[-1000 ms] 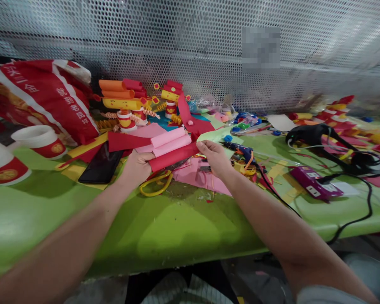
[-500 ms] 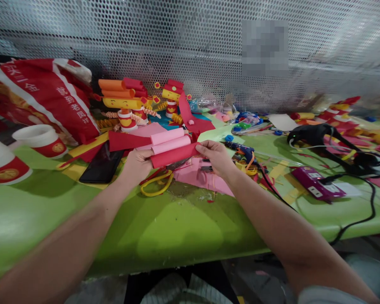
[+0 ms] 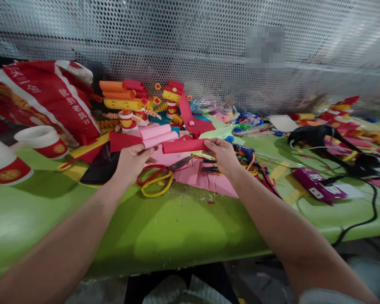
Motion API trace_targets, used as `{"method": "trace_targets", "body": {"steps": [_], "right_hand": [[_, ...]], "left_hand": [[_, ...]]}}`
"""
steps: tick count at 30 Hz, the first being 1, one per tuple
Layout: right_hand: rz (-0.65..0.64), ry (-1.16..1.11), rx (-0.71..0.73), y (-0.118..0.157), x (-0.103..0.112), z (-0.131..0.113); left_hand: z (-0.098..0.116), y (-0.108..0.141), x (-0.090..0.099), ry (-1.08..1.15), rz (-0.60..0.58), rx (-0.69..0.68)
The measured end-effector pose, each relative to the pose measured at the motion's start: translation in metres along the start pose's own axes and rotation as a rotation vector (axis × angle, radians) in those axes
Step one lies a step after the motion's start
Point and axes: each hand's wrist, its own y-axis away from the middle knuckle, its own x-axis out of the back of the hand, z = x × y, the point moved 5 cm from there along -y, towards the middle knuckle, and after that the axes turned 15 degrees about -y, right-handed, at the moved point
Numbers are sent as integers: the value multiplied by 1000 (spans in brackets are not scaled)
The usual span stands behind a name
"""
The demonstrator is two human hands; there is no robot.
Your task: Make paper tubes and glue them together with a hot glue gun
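The left hand (image 3: 131,164) pinches the left end of a pink double-rolled paper piece (image 3: 161,139); the right hand (image 3: 223,157) pinches the right end of a red rolled paper tube (image 3: 184,146), its free end near the left grip. A light hold at the ends should spare both curls from creasing. Left of the left grip lies a flat black phone (image 3: 99,166); below, between the grips, red-and-yellow-handled metal scissors (image 3: 170,168) crowd the space; just right of the right grip, a dark-blue glue gun (image 3: 246,153).
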Motion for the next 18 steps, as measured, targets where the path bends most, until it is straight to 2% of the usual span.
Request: {"method": "trace_targets", "body": {"steps": [4,8,18], "right_hand": [[107,19,-13,-2,7,-2],[190,16,-35,-5,13,-2],[183,-40,-22,-5,12,1]], "left_hand": [[-2,-3,6,33,59,68],[5,-3,13,129,144,25],[6,1,8,156,97,52]]}}
